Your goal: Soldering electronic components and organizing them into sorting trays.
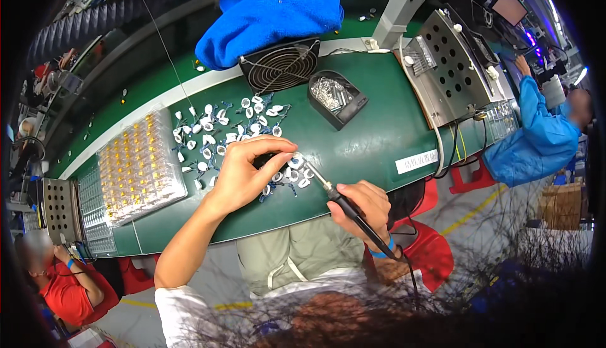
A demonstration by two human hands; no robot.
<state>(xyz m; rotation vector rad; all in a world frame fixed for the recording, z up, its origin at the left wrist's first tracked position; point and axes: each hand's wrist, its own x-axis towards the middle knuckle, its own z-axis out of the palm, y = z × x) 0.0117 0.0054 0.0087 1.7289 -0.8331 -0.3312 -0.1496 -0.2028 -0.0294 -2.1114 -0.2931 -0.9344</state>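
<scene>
My left hand [247, 170] pinches a small white round part [295, 161] between thumb and fingers, over the near half of the green bench. My right hand [367, 208] is wrapped round the black handle of a soldering iron [346, 206]. The iron's metal tip points up and left, close to the white part; whether they touch I cannot tell. Just below my left fingertips lie several more white parts [303, 182]. A larger scatter of white cup-shaped pieces with dark blue wires [207, 153] spreads beyond that hand.
A clear blister tray [169, 180] with yellow pieces lies left. Behind stand a black fan [281, 68], a blue towel [271, 19] and a black bin [346, 115] of small metal parts. At right is a perforated metal box [449, 73]. Co-workers sit at both sides.
</scene>
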